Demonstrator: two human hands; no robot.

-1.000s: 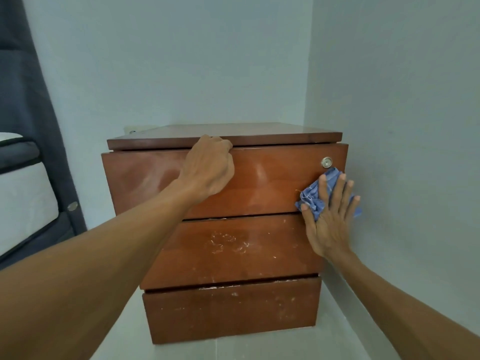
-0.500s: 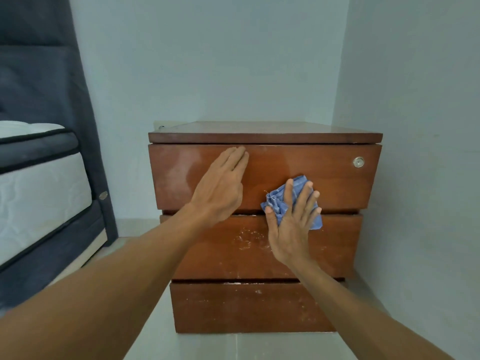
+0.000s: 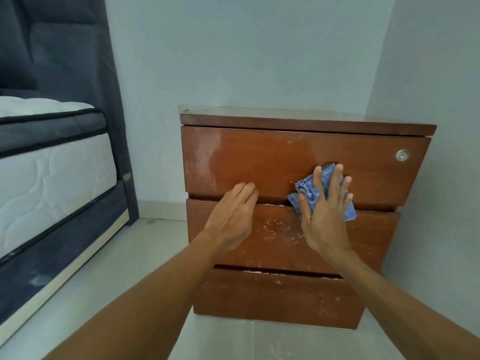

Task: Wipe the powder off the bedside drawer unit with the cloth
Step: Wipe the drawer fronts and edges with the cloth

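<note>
Two pale blue-grey painted walls [image 3: 259,61] meet in a corner at right; pale tiled floor [image 3: 145,255] below.

One bed at left: white quilted mattress [image 3: 52,172] on a dark grey upholstered frame with a tall headboard [image 3: 65,48].

One reddish-brown wooden bedside drawer unit [image 3: 285,152], set in the corner, back to the wall. Three drawer fronts, all closed.

Two hands, bare forearms reaching in from below.
- Left hand [image 3: 231,219]: flat, fingers straight and together, holding nothing. Fingertips touch the lower edge of the top drawer front.
- Right hand [image 3: 324,216]: fingers straight and spread, pressing the cloth flat against the unit.

One crumpled blue cloth [image 3: 307,189], under the right palm, lying across the gap between the top and middle drawer fronts, right of centre.

One round silver lock [image 3: 402,155], upper right of the top drawer.

White powder [image 3: 272,227]: scratchy smears on the middle drawer between the two hands, a hazy film on the top drawer's left side, and specks on the bottom drawer.
</note>
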